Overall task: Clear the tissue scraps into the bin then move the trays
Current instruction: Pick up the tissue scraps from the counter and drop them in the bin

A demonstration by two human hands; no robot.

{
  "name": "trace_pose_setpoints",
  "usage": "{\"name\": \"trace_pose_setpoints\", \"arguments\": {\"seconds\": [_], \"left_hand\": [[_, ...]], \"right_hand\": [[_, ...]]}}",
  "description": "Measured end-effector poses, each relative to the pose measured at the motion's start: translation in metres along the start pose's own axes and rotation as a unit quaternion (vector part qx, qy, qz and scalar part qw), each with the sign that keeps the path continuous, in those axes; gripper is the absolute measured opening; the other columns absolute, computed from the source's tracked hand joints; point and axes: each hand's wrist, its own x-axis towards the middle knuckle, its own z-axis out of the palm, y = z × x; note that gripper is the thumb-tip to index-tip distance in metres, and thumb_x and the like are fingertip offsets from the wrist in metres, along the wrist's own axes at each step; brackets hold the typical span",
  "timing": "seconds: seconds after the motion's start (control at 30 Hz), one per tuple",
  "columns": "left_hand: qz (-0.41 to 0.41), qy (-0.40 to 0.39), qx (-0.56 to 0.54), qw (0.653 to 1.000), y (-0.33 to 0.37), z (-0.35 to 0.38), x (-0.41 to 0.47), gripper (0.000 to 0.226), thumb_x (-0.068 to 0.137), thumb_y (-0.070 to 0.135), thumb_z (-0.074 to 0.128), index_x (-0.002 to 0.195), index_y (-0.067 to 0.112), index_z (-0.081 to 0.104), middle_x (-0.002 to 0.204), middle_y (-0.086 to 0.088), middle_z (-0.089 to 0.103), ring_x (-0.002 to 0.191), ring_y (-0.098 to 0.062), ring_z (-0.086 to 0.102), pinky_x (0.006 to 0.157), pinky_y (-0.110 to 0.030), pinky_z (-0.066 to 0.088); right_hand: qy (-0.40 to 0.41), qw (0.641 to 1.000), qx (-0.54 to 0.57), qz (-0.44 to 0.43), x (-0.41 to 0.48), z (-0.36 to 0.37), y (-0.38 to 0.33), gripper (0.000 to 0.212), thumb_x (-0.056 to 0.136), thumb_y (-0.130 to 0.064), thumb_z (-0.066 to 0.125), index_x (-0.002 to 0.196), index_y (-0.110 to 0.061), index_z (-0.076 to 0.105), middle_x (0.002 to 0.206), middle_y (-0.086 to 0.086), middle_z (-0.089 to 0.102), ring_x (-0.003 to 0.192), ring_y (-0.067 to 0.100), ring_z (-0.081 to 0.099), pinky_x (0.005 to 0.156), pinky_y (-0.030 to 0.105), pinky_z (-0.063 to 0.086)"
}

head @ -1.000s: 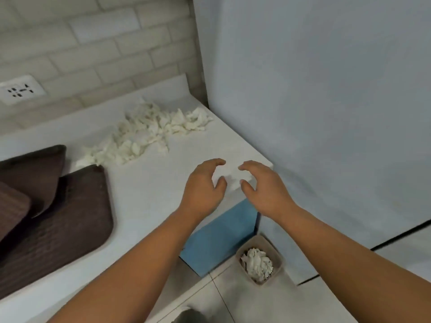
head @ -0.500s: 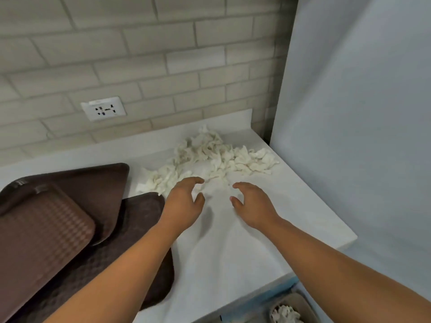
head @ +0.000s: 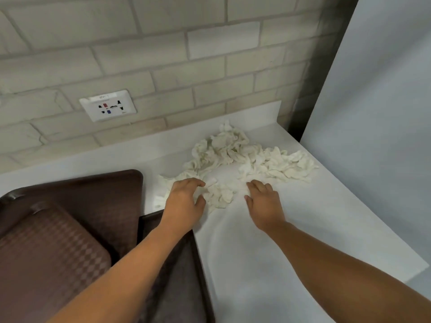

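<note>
Both hands settle on the near edge of the tissue scraps (head: 275,164) to gather a handful.
The left hand (head: 184,202) and right hand (head: 264,203) rest with fingers loose, gripping nothing. Cupping inward from both sides should bunch the light pieces without scattering them. The scraps are white, crumpled bits heaped at the white countertop's (head: 268,264) back corner, beside the brown trays (head: 93,197).

I see off-white tissue scraps (head: 245,157) toward the far right corner of the white counter (head: 291,241). At its left edge, the trays (head: 98,197) are dark brown. The topmost tray (head: 46,257) shows a lighter diamond check. Behind the counter are a beige brick wall (head: 163,54) and a white socket (head: 107,106) with red and blue marks.
</note>
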Motion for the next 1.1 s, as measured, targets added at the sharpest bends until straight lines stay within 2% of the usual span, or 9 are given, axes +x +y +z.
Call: {"name": "trace_pose_setpoints", "arguments": {"seconds": [0.2,0.33,0.47,0.63,0.8,0.87,0.93,1.03,1.1], "left_hand": [[0.056,-0.043,0.033,0.997,0.001,0.019,0.020,0.033,0.086,0.032,0.069,0.117,0.022,0.066,0.119,0.006,0.065,0.116,-0.020,0.051,0.101,-0.033,0.041],[0.079,-0.113,0.107,0.985,0.012,0.034,0.029,0.049,0.085,0.058,0.061,0.125,0.031,0.059,0.131,0.012,0.056,0.124,-0.017,0.043,0.105,-0.035,0.029],[0.111,-0.137,0.165,0.970,0.025,0.047,0.034,0.058,0.083,0.064,0.058,0.133,0.036,0.052,0.137,0.011,0.051,0.127,-0.019,0.038,0.107,-0.039,0.022],[0.122,-0.165,0.251,0.946,0.037,0.061,0.038,0.051,0.091,0.057,0.050,0.137,0.035,0.048,0.133,0.009,0.056,0.123,-0.023,0.040,0.106,-0.043,0.023],[0.168,-0.158,0.286,0.930,0.039,0.070,0.034,0.032,0.098,0.041,0.047,0.129,0.039,0.056,0.118,0.012,0.062,0.113,-0.020,0.044,0.095,-0.037,0.025],[0.170,-0.154,0.256,0.939,0.047,0.071,0.032,0.026,0.100,0.035,0.047,0.121,0.035,0.063,0.109,0.010,0.064,0.107,-0.020,0.047,0.090,-0.034,0.029],[0.146,-0.164,0.134,0.966,0.064,0.069,0.027,0.024,0.103,0.032,0.044,0.107,0.019,0.064,0.098,0.002,0.061,0.098,-0.024,0.054,0.081,-0.032,0.035],[0.060,-0.231,-0.071,0.968,0.100,0.059,0.017,0.038,0.104,0.042,0.035,0.078,0.016,0.044,0.078,0.001,0.049,0.078,-0.022,0.052,0.067,-0.030,0.036],[0.028,-0.262,-0.120,0.957,0.124,0.056,0.006,0.053,0.099,0.059,0.033,0.076,0.013,0.042,0.076,-0.002,0.052,0.073,-0.019,0.052,0.072,-0.030,0.040]], "right_hand": [[0.026,0.999,0.009,-0.032,-0.007,0.003,0.005,0.019,0.098,-0.021,0.048,0.106,-0.015,0.063,0.096,0.004,0.060,0.089,0.027,0.057,0.075,0.040,0.046],[0.063,0.992,0.102,0.039,-0.017,-0.014,0.007,0.028,0.100,-0.030,0.044,0.079,-0.013,0.052,0.078,0.007,0.054,0.071,0.026,0.053,0.064,0.036,0.042],[0.106,0.974,0.185,0.083,-0.021,-0.037,0.012,0.029,0.097,-0.030,0.055,0.074,-0.014,0.047,0.078,0.003,0.051,0.067,0.020,0.049,0.063,0.030,0.038],[0.135,0.947,0.263,0.128,-0.027,-0.060,0.025,0.009,0.088,-0.010,0.059,0.089,-0.010,0.067,0.091,0.001,0.069,0.083,0.016,0.063,0.080,0.028,0.050],[0.102,0.922,0.332,0.170,-0.041,-0.080,0.029,0.019,0.098,-0.031,0.054,0.085,-0.018,0.051,0.071,0.005,0.065,0.057,0.016,0.060,0.055,0.027,0.048],[0.109,0.929,0.309,0.171,-0.049,-0.087,0.033,0.023,0.097,-0.040,0.053,0.096,-0.017,0.051,0.077,0.007,0.062,0.067,0.016,0.056,0.060,0.026,0.044],[0.110,0.922,0.324,0.180,-0.059,-0.092,0.039,0.025,0.097,-0.045,0.050,0.100,-0.020,0.053,0.079,0.006,0.062,0.068,0.014,0.053,0.064,0.026,0.041],[0.119,0.909,0.352,0.189,-0.078,-0.101,0.050,0.042,0.098,-0.050,0.045,0.081,-0.013,0.057,0.064,0.003,0.055,0.056,0.011,0.046,0.062,0.027,0.039],[0.120,0.896,0.375,0.203,-0.093,-0.109,0.057,0.055,0.098,-0.051,0.044,0.061,-0.011,0.039,0.055,-0.001,0.037,0.052,0.011,0.034,0.057,0.028,0.032]]}}
